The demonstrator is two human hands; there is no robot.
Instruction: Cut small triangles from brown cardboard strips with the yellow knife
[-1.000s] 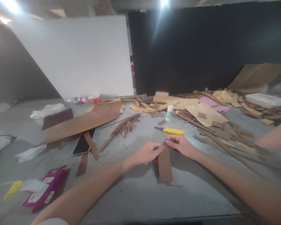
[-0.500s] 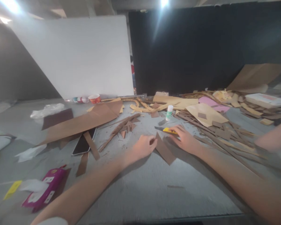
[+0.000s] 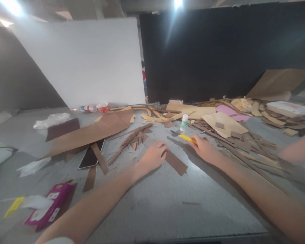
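Note:
My left hand (image 3: 154, 156) rests on the grey floor with its fingers curled onto the near end of a dark brown cardboard strip (image 3: 176, 163), pinning it flat. My right hand (image 3: 204, 148) is closed around a yellow utility knife (image 3: 186, 138), whose yellow body sticks out to the left of my fingers, just beyond the strip's far end. A small white glue stick (image 3: 184, 122) with a green cap stands upright behind the knife.
A heap of brown and tan cardboard offcuts (image 3: 234, 135) and a pink sheet (image 3: 228, 111) lie to the right. A large brown sheet (image 3: 91, 132), a phone (image 3: 90, 157) and a magenta packet (image 3: 49, 210) lie left. Another person's arm (image 3: 297, 150) shows at the right edge.
My right hand let go of the strip, reached forward and took up the yellow knife. My left hand laid the strip flat on the floor and holds it down.

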